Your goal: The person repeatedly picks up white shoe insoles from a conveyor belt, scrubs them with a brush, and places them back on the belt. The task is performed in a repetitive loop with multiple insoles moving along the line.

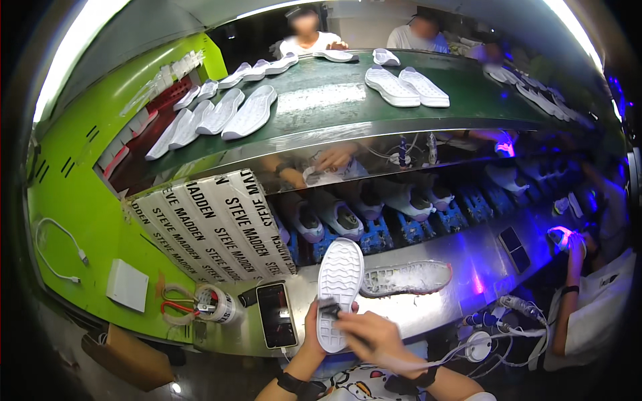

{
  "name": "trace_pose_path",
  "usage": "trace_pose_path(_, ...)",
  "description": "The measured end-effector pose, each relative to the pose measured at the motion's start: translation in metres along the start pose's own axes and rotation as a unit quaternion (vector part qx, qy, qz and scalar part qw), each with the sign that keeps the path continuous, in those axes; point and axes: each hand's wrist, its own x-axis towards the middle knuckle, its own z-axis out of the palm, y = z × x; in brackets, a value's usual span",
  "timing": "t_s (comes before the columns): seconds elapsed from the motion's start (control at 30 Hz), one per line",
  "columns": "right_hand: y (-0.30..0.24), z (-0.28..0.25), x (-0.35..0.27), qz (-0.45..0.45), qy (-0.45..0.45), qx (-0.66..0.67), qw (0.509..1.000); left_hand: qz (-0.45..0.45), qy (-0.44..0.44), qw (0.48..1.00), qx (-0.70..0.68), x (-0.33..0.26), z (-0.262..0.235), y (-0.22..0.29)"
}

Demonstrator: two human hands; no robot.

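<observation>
A white shoe sole (pixel 341 274) stands tilted upward before me, its wavy and gridded face showing. My left hand (pixel 311 334) is closed around its lower left edge. In my right hand (pixel 373 335), fingers pinched, is a small brush with dark bristles (pixel 330 308), touching the lower part of the sole; the hand is slightly blurred and hides most of the handle. Just beyond, a second sole (pixel 408 278), greyish with a gridded inside, lies flat on the metal bench (pixel 428 311).
A printed carton (pixel 207 227), a phone (pixel 277 315) and a cup with red-handled scissors (pixel 215 305) stand to the left. Shoes on blue racks (pixel 374 235) fill the shelf behind. White soles (pixel 251 112) lie on the green belt (pixel 314 100). Cables (pixel 495 341) and a co-worker's arm (pixel 568 307) are at right.
</observation>
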Motion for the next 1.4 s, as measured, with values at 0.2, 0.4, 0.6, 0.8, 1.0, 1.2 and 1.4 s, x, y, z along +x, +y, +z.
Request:
trace_pose_path(0.2,-0.008,-0.017,0.012,0.126,-0.066,0.164,0.976,-0.027,-0.026,0.997,0.062,0.014,0.030,0.019)
trace_pose_path(0.4,-0.003,-0.042,0.019,0.107,-0.265,0.203,0.937,-0.112,-0.079,0.974,0.182,0.021,0.048,0.037)
trace_pose_path(0.6,-0.004,-0.060,0.037,-0.019,-0.352,0.059,0.934,-0.323,0.005,0.857,0.401,0.052,0.073,0.035)
trace_pose_path(0.8,0.002,-0.084,0.038,-0.098,-0.326,0.025,0.940,-0.468,-0.034,0.757,0.454,0.070,0.067,0.037)
trace_pose_path(1.0,0.003,-0.110,0.033,0.157,-0.079,0.232,0.957,-0.205,-0.036,0.975,0.079,0.038,0.037,0.018)
trace_pose_path(1.2,0.001,-0.055,0.032,0.136,0.069,0.097,0.984,-0.066,-0.144,0.986,-0.041,0.020,0.027,-0.026)
trace_pose_path(1.4,-0.011,-0.015,0.006,-0.007,-0.065,0.091,0.994,-0.051,-0.099,0.989,-0.096,0.030,0.043,-0.027)
